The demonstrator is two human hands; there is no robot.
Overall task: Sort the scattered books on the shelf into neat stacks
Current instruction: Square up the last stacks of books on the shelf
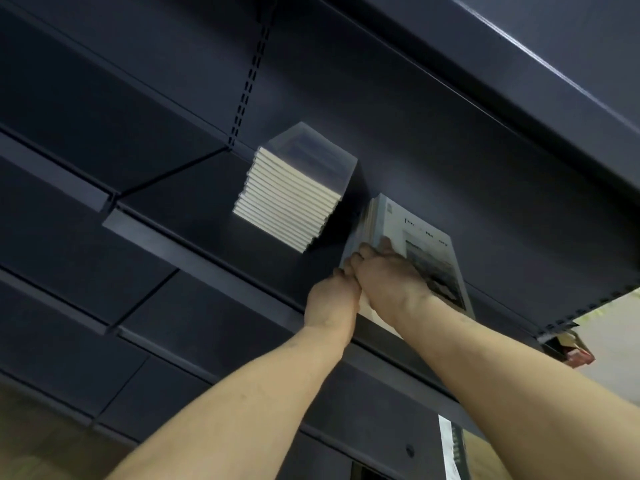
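A tall neat stack of books with pale page edges and a glossy top cover stands on the dark shelf. To its right lies a lower stack of grey-covered books with a photo on the top cover. My right hand lies over this stack's near left corner, fingers curled round its edge. My left hand grips the same stack's near left side just below, touching the right hand. Both arms reach up from below.
Another dark shelf overhangs close above the books. Lower shelf levels step down at the left. At the shelf's right end hangs a red and tan object. A white slip stands at the bottom right.
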